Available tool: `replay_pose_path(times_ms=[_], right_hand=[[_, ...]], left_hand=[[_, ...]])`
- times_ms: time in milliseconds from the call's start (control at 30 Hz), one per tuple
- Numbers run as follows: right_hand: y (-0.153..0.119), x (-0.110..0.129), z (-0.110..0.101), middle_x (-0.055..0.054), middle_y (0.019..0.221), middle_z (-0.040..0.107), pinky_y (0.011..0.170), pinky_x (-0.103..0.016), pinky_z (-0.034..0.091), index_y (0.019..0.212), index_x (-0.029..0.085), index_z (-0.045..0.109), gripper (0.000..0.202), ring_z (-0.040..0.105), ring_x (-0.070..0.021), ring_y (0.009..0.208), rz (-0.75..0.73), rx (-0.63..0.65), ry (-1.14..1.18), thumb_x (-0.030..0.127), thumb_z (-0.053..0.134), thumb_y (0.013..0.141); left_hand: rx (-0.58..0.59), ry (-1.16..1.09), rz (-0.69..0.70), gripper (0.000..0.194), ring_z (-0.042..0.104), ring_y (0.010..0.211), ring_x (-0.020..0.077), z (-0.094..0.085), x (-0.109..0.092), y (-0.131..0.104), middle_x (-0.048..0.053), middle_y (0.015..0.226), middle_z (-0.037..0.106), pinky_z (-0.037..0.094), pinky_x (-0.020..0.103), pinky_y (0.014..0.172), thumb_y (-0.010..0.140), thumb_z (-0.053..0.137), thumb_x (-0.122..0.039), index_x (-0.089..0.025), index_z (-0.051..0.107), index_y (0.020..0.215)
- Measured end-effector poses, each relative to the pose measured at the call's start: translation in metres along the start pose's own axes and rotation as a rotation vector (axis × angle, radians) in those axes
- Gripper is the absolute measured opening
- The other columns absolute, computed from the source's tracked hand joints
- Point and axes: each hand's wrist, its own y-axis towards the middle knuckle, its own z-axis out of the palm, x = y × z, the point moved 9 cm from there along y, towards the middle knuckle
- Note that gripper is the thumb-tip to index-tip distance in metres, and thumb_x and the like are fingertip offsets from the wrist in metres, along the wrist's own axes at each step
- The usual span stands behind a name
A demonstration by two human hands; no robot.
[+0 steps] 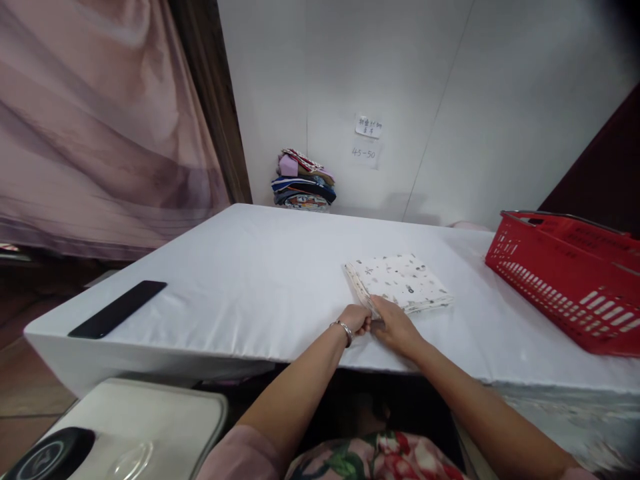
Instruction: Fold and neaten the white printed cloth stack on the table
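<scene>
Both hands are meeting at the near corner of a folded cloth [400, 282], a white piece with small dark specks that is lying flat on the white table [240, 267]. The left hand [356, 319], wearing a silver bracelet [345, 330] at the wrist, is curling into a loose fist with the fingers closing on the corner of the cloth. The right hand [395, 325] is lying just beside it, touching it, with the fingers pinching the same corner and the palm facing down over the table's edge. The rest of the cloth is stretching away from the grip, up and to the right, with its folded edges stacked neatly.

Well off to the right of the grip, a red basket [565, 287] is sitting on the table, tilting slightly. Far to the left of the hands, a black phone [118, 308] is lying flat near the table's left edge. Beyond the grip, against the back wall, a pile of folded clothes [303, 181] in mixed colours is resting at the far end of the table, with two paper notes [367, 139] sticking to the wall above and to the right of it. Below and left of the hands, a pale stool [150, 413] is standing by the table.
</scene>
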Motion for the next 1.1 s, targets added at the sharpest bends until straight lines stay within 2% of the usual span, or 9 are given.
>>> replay_pose_path(times_ms=[200, 333, 433, 500, 600, 767, 867, 967, 1100], right_hand=[[0.007, -0.007, 0.006, -0.014, 0.124, 0.055, 0.091, -0.045, 0.043, 0.133, 0.013, 0.039, 0.060, 0.053, -0.0265, 0.109, 0.088, -0.076, -0.142, 0.011, 0.044, 0.073], [0.003, -0.007, 0.006, -0.011, 0.119, 0.059, 0.086, -0.042, 0.046, 0.130, 0.016, 0.043, 0.056, 0.056, -0.0244, 0.103, 0.073, -0.131, -0.197, 0.011, 0.042, 0.074], [-0.001, -0.001, 0.005, -0.011, 0.117, 0.059, 0.084, -0.039, 0.047, 0.130, 0.015, 0.043, 0.056, 0.056, -0.0234, 0.102, 0.025, -0.158, -0.238, 0.010, 0.041, 0.075], [-0.002, 0.003, 0.003, -0.011, 0.118, 0.059, 0.085, -0.038, 0.047, 0.130, 0.014, 0.043, 0.056, 0.055, -0.0232, 0.103, -0.006, -0.177, -0.266, 0.008, 0.041, 0.074], [-0.003, 0.009, 0.001, -0.011, 0.118, 0.058, 0.086, -0.038, 0.047, 0.130, 0.015, 0.043, 0.057, 0.055, -0.0231, 0.104, -0.035, -0.202, -0.286, 0.007, 0.041, 0.073], [-0.003, 0.012, -0.002, -0.010, 0.116, 0.060, 0.088, -0.037, 0.046, 0.130, 0.015, 0.041, 0.060, 0.054, -0.0224, 0.106, -0.065, -0.240, -0.295, 0.006, 0.041, 0.071], [-0.004, 0.013, -0.002, -0.010, 0.116, 0.060, 0.088, -0.036, 0.046, 0.130, 0.015, 0.041, 0.061, 0.054, -0.0217, 0.107, -0.076, -0.238, -0.295, 0.005, 0.041, 0.070], [-0.004, 0.013, 0.000, -0.009, 0.116, 0.060, 0.089, -0.036, 0.045, 0.128, 0.016, 0.043, 0.059, 0.054, -0.0212, 0.106, -0.078, -0.222, -0.292, 0.005, 0.041, 0.070], [-0.004, 0.014, 0.001, -0.008, 0.118, 0.060, 0.091, -0.037, 0.043, 0.126, 0.018, 0.045, 0.057, 0.053, -0.0201, 0.109, -0.092, -0.205, -0.276, 0.005, 0.042, 0.071]], left_hand=[[0.036, -0.014, -0.012, 0.026, 0.036, 0.033, 0.0052, 0.003, -0.002, -0.004, -0.005, 0.036, 0.039, 0.019, 0.018, 0.034, 0.070, 0.047, -0.014, -0.016, 0.038, 0.045], [0.056, 0.051, -0.013, 0.026, 0.039, 0.033, 0.0068, -0.008, -0.004, -0.002, -0.002, 0.037, 0.045, 0.022, 0.019, 0.033, 0.070, 0.050, -0.021, -0.015, 0.045, 0.045], [-0.043, 0.210, 0.041, 0.021, 0.047, 0.037, 0.0085, -0.033, -0.017, 0.008, 0.002, 0.048, 0.058, 0.030, 0.019, 0.036, 0.072, 0.054, -0.026, -0.012, 0.056, 0.056], [-0.151, 0.255, 0.092, 0.018, 0.054, 0.044, 0.0086, -0.053, -0.031, 0.018, 0.004, 0.067, 0.066, 0.036, 0.019, 0.040, 0.075, 0.051, -0.026, -0.012, 0.061, 0.070], [-0.269, 0.259, 0.147, 0.021, 0.061, 0.058, 0.0088, -0.076, -0.050, 0.035, 0.006, 0.091, 0.068, 0.042, 0.018, 0.048, 0.080, 0.046, -0.023, -0.014, 0.062, 0.088], [-0.402, 0.370, 0.219, 0.026, 0.064, 0.080, 0.0150, -0.095, -0.072, 0.061, 0.008, 0.099, 0.067, 0.047, 0.023, 0.069, 0.078, 0.048, -0.017, -0.015, 0.063, 0.099], [-0.481, 0.457, 0.292, 0.035, 0.058, 0.100, 0.0191, -0.100, -0.083, 0.070, 0.010, 0.110, 0.063, 0.043, 0.027, 0.086, 0.077, 0.049, -0.018, -0.016, 0.059, 0.110], [-0.484, 0.533, 0.355, 0.046, 0.053, 0.109, 0.0201, -0.100, -0.092, 0.078, 0.010, 0.118, 0.059, 0.038, 0.029, 0.093, 0.075, 0.051, -0.016, -0.017, 0.053, 0.121], [-0.380, 0.613, 0.410, 0.055, 0.056, 0.104, 0.0165, -0.098, -0.099, 0.088, 0.004, 0.116, 0.061, 0.041, 0.023, 0.090, 0.069, 0.056, -0.013, -0.021, 0.052, 0.123]])
